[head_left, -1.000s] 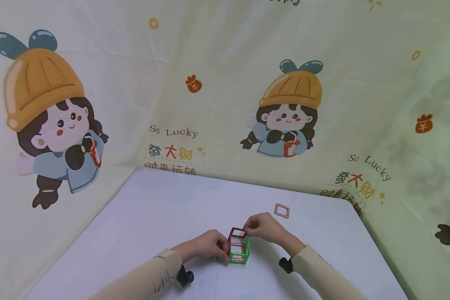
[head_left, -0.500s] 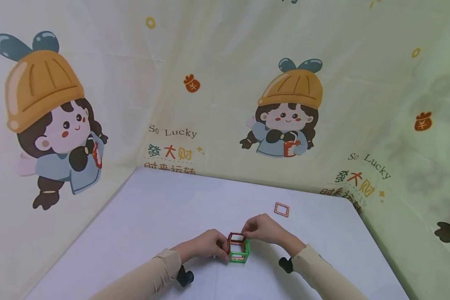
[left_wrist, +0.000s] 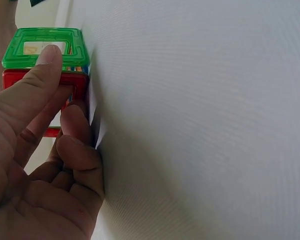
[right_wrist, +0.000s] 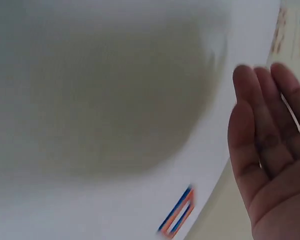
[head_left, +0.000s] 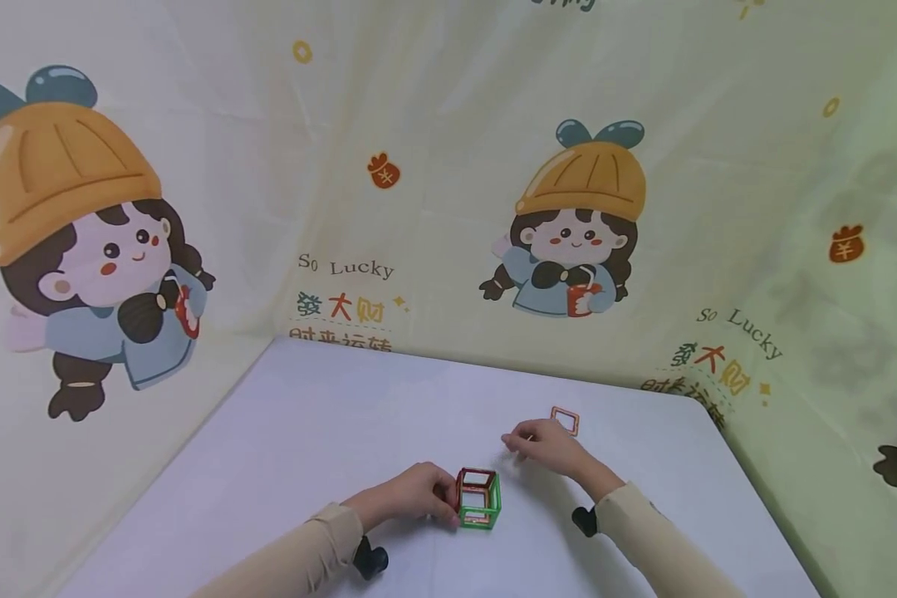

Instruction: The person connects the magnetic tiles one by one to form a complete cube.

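A cube of magnetic tiles (head_left: pixel 480 510), made of see-through green and dark red square frames, stands on the white table in the head view. My left hand (head_left: pixel 422 492) grips its left side. In the left wrist view the thumb (left_wrist: pixel 47 62) presses the green tile (left_wrist: pixel 15 60), and fingers lie against the red tile (left_wrist: pixel 32 75). Farther back and right, my right hand (head_left: pixel 553 448) hovers off the cube, fingers loosely extended and holding nothing. Just beyond it lies a loose orange square tile (head_left: pixel 576 426), partly hidden behind the hand; the right wrist view shows this orange tile (right_wrist: pixel 178 210) blurred, with a blue edge.
The white table (head_left: pixel 344 399) ends at a printed cloth backdrop (head_left: pixel 448 249) at the back and sides. A dark wrist-camera piece (head_left: pixel 371 561) hangs under the left cuff, and another dark camera piece (head_left: pixel 585 522) under the right.
The raised dark red tile came down level on the cube's top under the right hand. The right hand then let go and moved back and right, near the orange tile. The left hand stayed.
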Tool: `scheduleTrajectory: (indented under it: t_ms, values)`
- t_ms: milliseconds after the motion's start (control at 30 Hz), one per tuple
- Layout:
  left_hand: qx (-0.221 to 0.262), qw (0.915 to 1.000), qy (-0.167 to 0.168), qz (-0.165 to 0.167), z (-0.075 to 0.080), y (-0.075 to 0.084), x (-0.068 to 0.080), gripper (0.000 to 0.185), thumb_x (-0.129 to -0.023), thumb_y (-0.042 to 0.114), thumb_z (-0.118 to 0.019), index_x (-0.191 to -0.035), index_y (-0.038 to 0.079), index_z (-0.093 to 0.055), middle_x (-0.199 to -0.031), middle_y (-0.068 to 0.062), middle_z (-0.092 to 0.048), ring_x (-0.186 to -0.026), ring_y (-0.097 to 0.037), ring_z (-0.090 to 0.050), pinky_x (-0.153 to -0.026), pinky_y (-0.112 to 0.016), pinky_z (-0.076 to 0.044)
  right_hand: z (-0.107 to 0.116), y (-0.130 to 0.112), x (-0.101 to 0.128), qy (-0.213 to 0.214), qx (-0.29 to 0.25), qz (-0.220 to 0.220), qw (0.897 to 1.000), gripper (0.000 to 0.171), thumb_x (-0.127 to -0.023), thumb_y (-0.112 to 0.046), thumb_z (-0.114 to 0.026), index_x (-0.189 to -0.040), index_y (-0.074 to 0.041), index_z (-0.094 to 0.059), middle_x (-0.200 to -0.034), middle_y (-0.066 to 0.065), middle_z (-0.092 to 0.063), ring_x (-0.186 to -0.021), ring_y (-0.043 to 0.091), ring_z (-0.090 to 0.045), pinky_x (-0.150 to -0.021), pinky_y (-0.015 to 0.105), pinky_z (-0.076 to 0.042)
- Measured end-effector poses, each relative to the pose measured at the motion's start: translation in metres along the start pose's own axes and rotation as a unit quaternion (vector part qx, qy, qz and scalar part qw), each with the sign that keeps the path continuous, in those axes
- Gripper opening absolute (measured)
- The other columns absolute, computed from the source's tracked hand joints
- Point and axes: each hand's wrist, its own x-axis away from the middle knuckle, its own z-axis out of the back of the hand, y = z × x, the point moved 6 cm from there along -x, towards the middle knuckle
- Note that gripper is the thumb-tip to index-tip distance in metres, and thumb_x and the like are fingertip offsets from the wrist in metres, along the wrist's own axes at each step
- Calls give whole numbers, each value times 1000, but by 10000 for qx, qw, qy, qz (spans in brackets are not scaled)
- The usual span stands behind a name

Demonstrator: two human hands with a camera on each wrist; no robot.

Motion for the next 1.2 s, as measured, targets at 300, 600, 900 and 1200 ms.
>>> scheduleTrajectory:
  t_ms: [300, 600, 900, 1200]
  values:
    - [-14, 10000, 12, -80, 0, 1, -1, 19, -81, 8, -87, -77, 13, -69, -81, 8, -68, -69, -9, -53, -60, -23, -42, 56, 97, 18, 1154, -70, -1643, 9796, 18, -94, -21, -75, -100, -4, -72, -96, 9, -72, -76, 15, -66, -67, 29, -48]
    - [8, 10000, -13, -53, -2, -1, -2, 19, -81, 7, -87, -78, 12, -69, -81, 8, -67, -71, -9, -53, -60, -23, -42, 67, 132, 32, 1347, -330, -2180, 9661, 29, -94, -22, -76, -112, 0, -69, -102, 14, -71, -82, 18, -66, -70, 31, -49]
    - [-42, 10000, 32, 20, -1, 0, -2, 19, -81, 8, -86, -77, 15, -69, -81, 9, -67, -71, -8, -53, -60, -23, -43, 64, 141, 12, 849, 268, -1952, 9767, 67, -87, -25, -84, -139, 2, -51, -115, 22, -62, -94, 27, -60, -83, 43, -51]
    - [7, 10000, 52, 83, -4, -3, -2, 20, -81, 9, -87, -78, 16, -69, -81, 9, -68, -71, -9, -54, -61, -23, -43, 61, 142, 5, 454, 853, -1827, 9784, 77, -91, -39, -78, -150, -1, -46, -109, 21, -61, -96, 31, -55, -87, 52, -48]
